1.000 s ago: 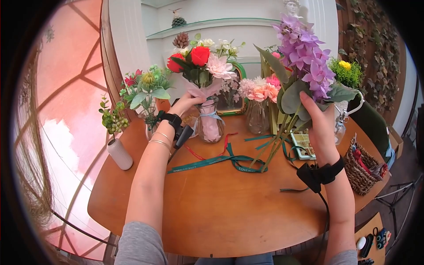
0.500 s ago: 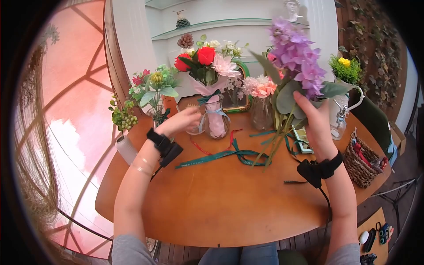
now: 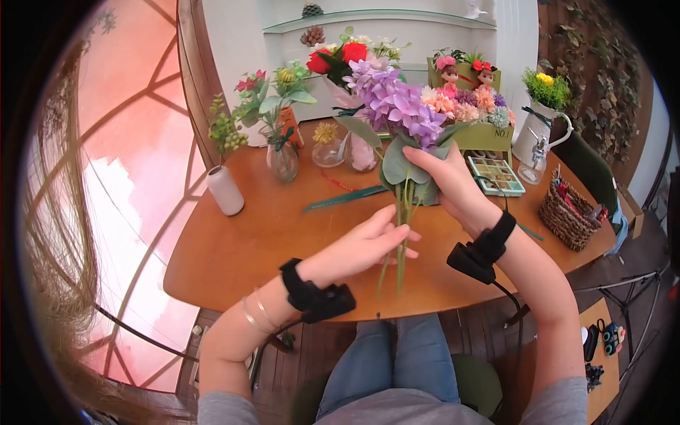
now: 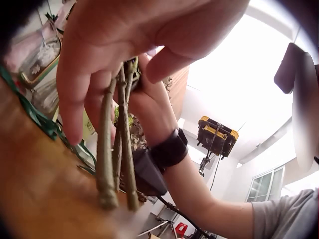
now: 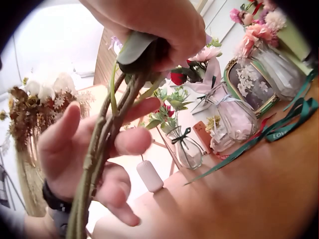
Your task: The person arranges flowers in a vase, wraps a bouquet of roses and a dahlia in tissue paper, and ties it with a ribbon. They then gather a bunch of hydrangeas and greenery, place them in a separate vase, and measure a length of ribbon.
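Note:
My right hand grips a bunch of purple artificial flowers just below the blossoms, its thumb across a broad green leaf. The bunch leans to the left over the table, and its bare stems hang down. Lower down, my left hand is at the stems, palm towards them. In the right wrist view the left fingers are spread and loosely bent behind the stems, with the thumb standing apart on the other side. Behind the blossoms, a vase of red roses is partly hidden.
On the wooden table lie a green ribbon and a compartment box. A white vase and a glass vase stand left; a wicker basket and a white pitcher stand right.
My left hand has left the neck of the rose vase and come down to the stems. The right hand has brought the purple flowers left and nearer. The head view has tilted down.

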Demonstrator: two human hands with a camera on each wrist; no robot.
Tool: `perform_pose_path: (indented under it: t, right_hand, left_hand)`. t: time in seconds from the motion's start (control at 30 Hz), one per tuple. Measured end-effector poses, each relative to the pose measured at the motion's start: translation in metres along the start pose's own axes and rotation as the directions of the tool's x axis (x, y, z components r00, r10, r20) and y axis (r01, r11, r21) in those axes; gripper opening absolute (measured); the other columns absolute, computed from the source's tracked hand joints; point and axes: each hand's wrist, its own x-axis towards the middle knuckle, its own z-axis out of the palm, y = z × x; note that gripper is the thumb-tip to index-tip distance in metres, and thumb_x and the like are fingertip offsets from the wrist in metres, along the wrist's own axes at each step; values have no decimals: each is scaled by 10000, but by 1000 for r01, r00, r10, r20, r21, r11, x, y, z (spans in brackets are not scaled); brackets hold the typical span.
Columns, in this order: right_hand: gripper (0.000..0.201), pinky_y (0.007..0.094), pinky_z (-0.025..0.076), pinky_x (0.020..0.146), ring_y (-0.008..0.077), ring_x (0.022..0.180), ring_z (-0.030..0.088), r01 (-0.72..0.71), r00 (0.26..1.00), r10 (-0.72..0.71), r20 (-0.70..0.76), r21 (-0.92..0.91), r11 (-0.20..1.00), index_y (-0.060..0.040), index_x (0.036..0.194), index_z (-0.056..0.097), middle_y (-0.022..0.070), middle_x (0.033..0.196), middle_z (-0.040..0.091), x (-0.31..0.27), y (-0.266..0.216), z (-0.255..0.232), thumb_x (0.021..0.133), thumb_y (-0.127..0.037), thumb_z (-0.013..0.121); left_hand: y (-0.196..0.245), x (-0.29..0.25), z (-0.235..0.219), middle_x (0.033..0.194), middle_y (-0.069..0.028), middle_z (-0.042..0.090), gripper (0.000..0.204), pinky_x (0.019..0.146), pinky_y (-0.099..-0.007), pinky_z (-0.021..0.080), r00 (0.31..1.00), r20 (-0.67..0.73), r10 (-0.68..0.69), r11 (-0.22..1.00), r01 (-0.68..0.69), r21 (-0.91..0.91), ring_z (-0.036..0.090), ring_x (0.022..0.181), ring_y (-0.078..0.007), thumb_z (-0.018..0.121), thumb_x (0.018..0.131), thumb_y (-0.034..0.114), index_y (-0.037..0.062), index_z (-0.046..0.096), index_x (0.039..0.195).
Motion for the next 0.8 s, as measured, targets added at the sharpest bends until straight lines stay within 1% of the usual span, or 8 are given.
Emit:
perform_pose_path:
  t: [0.3,0.43,0.53,0.57,0.6,0.7,0.77,0.8]
  right_hand:
    - [626,289,396,807,178,951,474,-92,992,76,-103,-156,983,19,1171,270,110,1039,459,-25,24,16,721,-204,644]
    - [699,272,378,823,176,994,438,64,995,-82,-52,-285,957,12,1230,197,116,1089,427,-38,30,13,751,-285,610]
    - [890,381,385,843,240,1078,399,-180,982,157,-107,-265,947,-37,1298,5,145,1230,316,-62,12,25,745,-421,587]
    - [869,333,480,664,235,1009,445,-238,968,212,-131,-232,943,-27,1279,12,141,1147,382,-61,16,24,742,-373,601]
    - [870,322,480,664,245,990,472,-306,950,279,-141,-236,922,-45,1271,7,142,1175,367,-64,19,22,737,-400,596]
    - [643,311,477,584,201,809,544,-386,922,385,-35,-109,916,-49,1178,246,122,1017,473,-66,19,16,756,-400,580]
    - [379,296,439,487,142,585,517,-682,688,630,359,24,731,-41,936,416,64,747,507,-53,29,3,789,-362,556]
    - [379,296,439,487,142,585,517,-677,691,627,360,21,735,-41,936,416,64,747,507,-52,31,1,789,-362,556]
  left_hand:
    - [-31,-11,32,885,-60,463,334,686,-292,451,988,-102,115,961,-136,-239,488,708,-110,416,865,103,77,282,1170]
    - [-32,-20,28,814,-29,427,273,649,-294,448,985,-119,129,903,-166,-396,430,643,-92,410,851,54,78,323,1109]
    - [-33,-17,23,810,-26,434,211,643,-293,459,981,-139,134,890,-181,-418,443,654,-93,407,850,49,80,348,1051]
    - [-34,-15,22,811,-27,440,192,646,-297,471,979,-169,115,897,-175,-405,456,664,-97,406,850,48,78,352,1033]
    - [-36,-12,20,812,-27,447,174,649,-301,483,975,-203,94,904,-169,-392,468,673,-100,405,850,47,77,357,1014]
    - [-33,-4,13,831,-34,466,208,676,-316,500,976,-198,88,923,-154,-351,508,709,-114,397,858,57,72,348,1059]
    - [-31,-2,15,838,-38,470,224,683,-321,501,979,-182,96,937,-150,-315,517,718,-117,395,861,62,69,343,1079]
    - [-34,0,18,843,-40,473,238,685,-319,500,976,-175,131,945,-176,-274,521,721,-118,394,864,67,68,338,1095]
